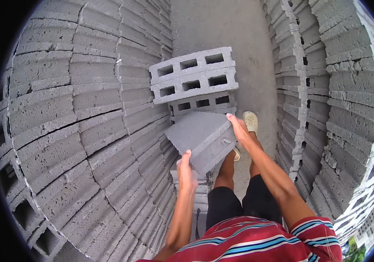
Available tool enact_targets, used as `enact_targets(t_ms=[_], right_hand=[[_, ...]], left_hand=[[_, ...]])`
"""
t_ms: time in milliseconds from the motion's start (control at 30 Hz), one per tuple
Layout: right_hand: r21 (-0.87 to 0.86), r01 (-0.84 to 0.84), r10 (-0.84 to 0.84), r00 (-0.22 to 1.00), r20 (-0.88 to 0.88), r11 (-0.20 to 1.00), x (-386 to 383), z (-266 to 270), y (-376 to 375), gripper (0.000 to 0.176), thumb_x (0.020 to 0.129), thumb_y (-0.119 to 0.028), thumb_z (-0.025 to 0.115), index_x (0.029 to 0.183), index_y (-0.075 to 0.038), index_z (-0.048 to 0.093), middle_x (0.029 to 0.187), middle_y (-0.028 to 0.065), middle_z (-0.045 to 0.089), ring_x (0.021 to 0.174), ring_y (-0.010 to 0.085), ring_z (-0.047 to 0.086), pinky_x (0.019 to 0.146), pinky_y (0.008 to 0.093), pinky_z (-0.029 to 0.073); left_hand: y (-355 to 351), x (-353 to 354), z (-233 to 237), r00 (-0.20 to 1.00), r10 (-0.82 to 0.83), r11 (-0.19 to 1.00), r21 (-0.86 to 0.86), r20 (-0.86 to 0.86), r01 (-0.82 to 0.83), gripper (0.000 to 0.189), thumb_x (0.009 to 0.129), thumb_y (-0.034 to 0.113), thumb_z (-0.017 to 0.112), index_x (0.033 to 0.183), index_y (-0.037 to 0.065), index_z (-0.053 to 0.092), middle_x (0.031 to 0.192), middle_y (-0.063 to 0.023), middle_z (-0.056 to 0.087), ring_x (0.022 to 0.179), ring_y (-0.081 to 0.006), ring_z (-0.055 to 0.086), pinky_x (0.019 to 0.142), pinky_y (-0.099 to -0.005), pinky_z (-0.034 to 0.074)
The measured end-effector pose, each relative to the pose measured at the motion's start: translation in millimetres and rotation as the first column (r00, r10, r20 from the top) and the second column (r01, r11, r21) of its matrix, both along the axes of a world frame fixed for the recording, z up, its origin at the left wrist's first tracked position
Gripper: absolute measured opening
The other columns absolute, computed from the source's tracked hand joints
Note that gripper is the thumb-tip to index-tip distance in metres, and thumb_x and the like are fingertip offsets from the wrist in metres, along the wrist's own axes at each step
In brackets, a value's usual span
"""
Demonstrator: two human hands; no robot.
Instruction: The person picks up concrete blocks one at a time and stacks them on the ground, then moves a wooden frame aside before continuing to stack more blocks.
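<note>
A grey concrete block [202, 135] is held tilted between my two hands, a flat face turned up towards me. My left hand [186, 171] grips its near left end, thumb on the top edge and the other fingers hidden. At the far right end my right hand [238, 128] clasps the block, its thumb along the upper edge. Just beyond it stands a short stack of hollow blocks [193, 74], their rectangular holes facing me. The top two blocks in that stack lie side by side, over another hollow block [203, 102].
A tall wall of stacked blocks [95, 87] rises close on my left. Another high block wall [353, 109] stands on the right. Between them runs a narrow concrete floor [256, 56]. My feet, in pale clogs [250, 121], are beside the short stack. More blocks [201, 196] are below my left arm.
</note>
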State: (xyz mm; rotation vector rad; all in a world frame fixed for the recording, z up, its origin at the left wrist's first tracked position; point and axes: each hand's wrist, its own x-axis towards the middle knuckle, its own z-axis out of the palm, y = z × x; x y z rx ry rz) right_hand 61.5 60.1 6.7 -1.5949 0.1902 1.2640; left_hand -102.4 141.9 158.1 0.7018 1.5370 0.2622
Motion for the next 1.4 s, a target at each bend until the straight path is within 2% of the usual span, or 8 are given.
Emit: enact_targets(t_ms=[200, 267, 467, 700, 800, 1133, 1267, 1400], right_hand=[[0.006, 0.038, -0.037, 0.992, -0.118, 0.999, 37, -18, -10, 0.057, 0.077, -0.05, 0.047, 0.091, 0.005, 0.059, 0.091, 0.0093, 0.059, 0.087, 0.0173, 0.051, 0.079, 0.0273, 0.038], [-0.001, -0.004, 0.004, 0.999, -0.044, 1.0, 50, -34, -18, 0.059, 0.077, -0.05, 0.046, 0.091, 0.005, 0.059, 0.091, 0.0106, 0.059, 0.088, 0.0185, 0.051, 0.079, 0.0281, 0.038], [-0.314, 0.092, -0.002, 0.961, 0.277, 0.945, 85, -71, -32, 0.061, 0.077, -0.05, 0.045, 0.092, 0.007, 0.057, 0.09, 0.0132, 0.058, 0.087, 0.0227, 0.051, 0.079, 0.0318, 0.037], [-0.228, 0.149, -0.157, 0.988, -0.016, 0.962, 137, -156, -57, 0.053, 0.069, -0.051, 0.051, 0.084, -0.001, 0.059, 0.08, 0.0104, 0.056, 0.074, 0.019, 0.051, 0.068, 0.0294, 0.039], [-0.162, 0.137, -0.166, 0.969, -0.184, 0.977, 156, -180, -56, 0.049, 0.069, -0.049, 0.051, 0.083, -0.003, 0.058, 0.076, 0.0093, 0.056, 0.069, 0.0202, 0.052, 0.065, 0.0307, 0.041], [-0.137, 0.126, -0.172, 0.897, -0.408, 0.983, 186, -236, -48, 0.047, 0.069, -0.047, 0.051, 0.086, -0.004, 0.057, 0.077, 0.0102, 0.057, 0.069, 0.0223, 0.053, 0.062, 0.033, 0.043], [-0.149, 0.151, -0.206, 0.841, -0.5, 0.977, 186, -228, -44, 0.044, 0.07, -0.047, 0.052, 0.085, -0.006, 0.057, 0.075, 0.0089, 0.056, 0.065, 0.0208, 0.052, 0.058, 0.0327, 0.041], [-0.172, 0.12, -0.19, 0.858, -0.478, 0.978, 189, -234, -46, 0.044, 0.07, -0.048, 0.053, 0.084, -0.006, 0.057, 0.073, 0.0082, 0.056, 0.064, 0.0198, 0.052, 0.058, 0.0317, 0.042]], left_hand=[[-19, 33, -23, 0.994, -0.039, 0.997, 0.057, -0.101, 0.045, 0.048, 0.073, 0.024, 0.066, 0.102, -0.005, 0.042, 0.098, -0.0115, 0.051, 0.092, -0.0168, 0.049, 0.079, -0.0284, 0.038], [-33, 54, -22, 0.984, -0.1, 0.993, 0.048, -0.145, 0.108, 0.064, 0.07, 0.022, 0.07, 0.116, -0.007, 0.035, 0.107, -0.0141, 0.049, 0.098, -0.0186, 0.046, 0.084, -0.0285, 0.034], [-111, 71, -101, 0.979, -0.156, 0.978, 0.12, -0.131, 0.172, 0.046, 0.068, 0.007, 0.071, 0.098, -0.001, 0.036, 0.089, -0.0103, 0.049, 0.083, -0.0108, 0.047, 0.069, -0.0245, 0.041], [-149, 150, -132, 0.959, -0.164, 0.939, 0.262, -0.233, 0.224, 0.049, 0.065, 0.021, 0.071, 0.094, -0.007, 0.044, 0.084, -0.0174, 0.049, 0.081, -0.0268, 0.048, 0.075, -0.0352, 0.039], [-155, 175, -142, 0.885, -0.32, 0.916, 0.129, -0.339, 0.381, 0.042, 0.071, 0.016, 0.068, 0.095, -0.005, 0.04, 0.09, -0.0153, 0.049, 0.086, -0.0195, 0.047, 0.078, -0.0305, 0.039], [-98, 168, -166, 0.878, -0.474, 0.833, 0.295, -0.057, 0.469, 0.046, 0.07, 0.022, 0.067, 0.104, -0.003, 0.048, 0.099, -0.0177, 0.052, 0.091, -0.0293, 0.05, 0.08, -0.0344, 0.038], [-47, 104, -166, 0.592, -0.202, 0.505, 0.435, -0.78, 0.746, 0.051, 0.069, 0.026, 0.068, 0.105, -0.004, 0.047, 0.105, -0.0195, 0.05, 0.104, -0.0336, 0.042, 0.092, -0.0427, 0.028], [-17, 90, -210, 0.385, -0.231, 0.475, 0.242, -0.894, 0.846, 0.054, 0.066, 0.035, 0.068, 0.095, -0.008, 0.051, 0.101, -0.0215, 0.052, 0.108, -0.0341, 0.038, 0.095, -0.0462, 0.02]])
